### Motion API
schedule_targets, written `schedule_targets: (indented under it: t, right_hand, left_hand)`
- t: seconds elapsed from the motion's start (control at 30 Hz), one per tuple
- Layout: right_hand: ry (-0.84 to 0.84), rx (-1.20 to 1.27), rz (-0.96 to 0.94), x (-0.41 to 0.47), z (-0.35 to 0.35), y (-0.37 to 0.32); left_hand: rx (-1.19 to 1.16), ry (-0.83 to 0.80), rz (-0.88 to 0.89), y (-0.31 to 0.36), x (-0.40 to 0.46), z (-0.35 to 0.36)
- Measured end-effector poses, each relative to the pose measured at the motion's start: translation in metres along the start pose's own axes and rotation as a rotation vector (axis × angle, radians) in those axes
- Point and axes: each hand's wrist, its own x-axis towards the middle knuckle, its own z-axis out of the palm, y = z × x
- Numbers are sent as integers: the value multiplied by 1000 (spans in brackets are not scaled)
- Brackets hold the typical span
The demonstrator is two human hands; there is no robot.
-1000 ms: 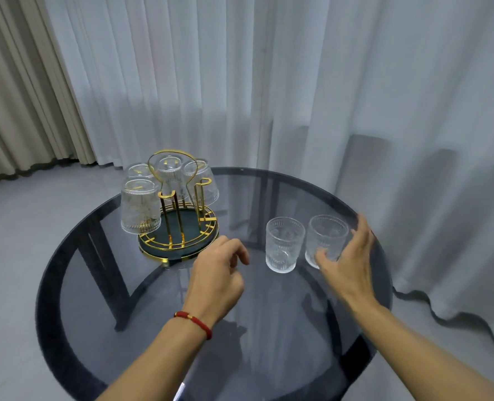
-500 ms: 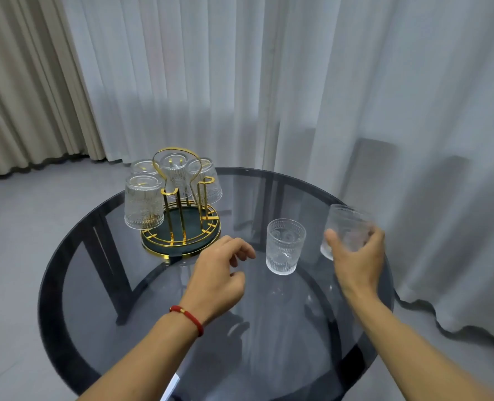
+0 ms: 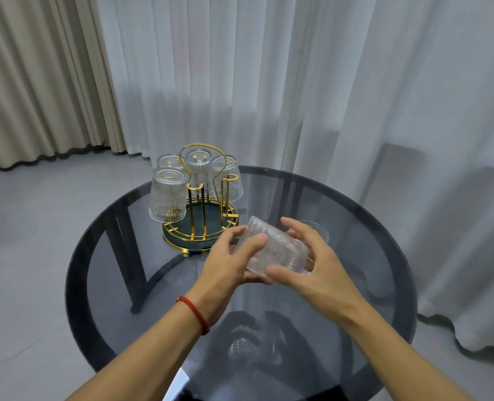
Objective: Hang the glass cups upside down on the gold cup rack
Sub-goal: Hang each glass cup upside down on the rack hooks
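Ribbed glass cup (image 3: 274,251) tilted btwn both hands, near gold wire rack (image 3: 201,227).

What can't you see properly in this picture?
- Second loose cup, head view: mostly hidden behind the right hand.
- Held cup: both hands cover parts; left hand hides its near side.
- Back cup on the gold rack: front cup blocks it.
- White paper: forearm covers it.

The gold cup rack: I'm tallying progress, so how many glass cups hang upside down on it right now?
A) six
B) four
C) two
B: four cups hang inverted on the gold cup rack, a fifth glass cup is held tilted between the left hand and right hand.
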Motion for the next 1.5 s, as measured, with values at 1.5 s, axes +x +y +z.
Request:
schedule_targets:
  t: [1.5]
  right_hand:
    - [225, -507, -29, 172, 81, -34]
  left_hand:
    - [1393, 120, -43, -46, 41, -64]
